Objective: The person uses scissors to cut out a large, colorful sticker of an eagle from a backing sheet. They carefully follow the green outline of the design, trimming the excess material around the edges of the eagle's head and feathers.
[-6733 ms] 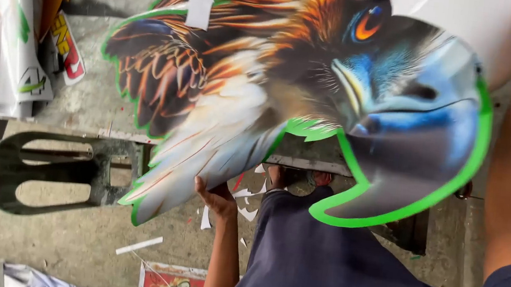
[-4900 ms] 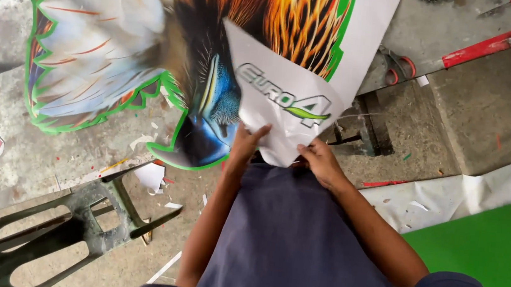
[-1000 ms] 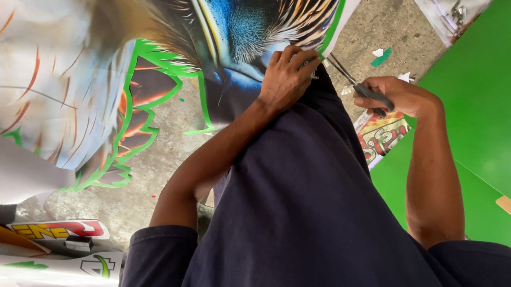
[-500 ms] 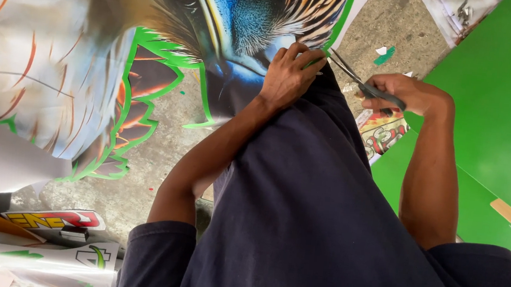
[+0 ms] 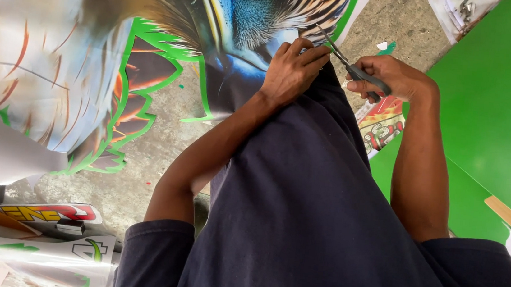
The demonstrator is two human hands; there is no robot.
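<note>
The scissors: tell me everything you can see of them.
The scissors have thin, metal-looking blades and dark grey handles that look like plastic. The right hand holds them by the handles. The blades are slightly parted and point up and to the left, their tips at the edge of the big printed bird sheet, beside its green outline. The left hand pinches that sheet just below the blades. The fingers hide most of the handles.
</note>
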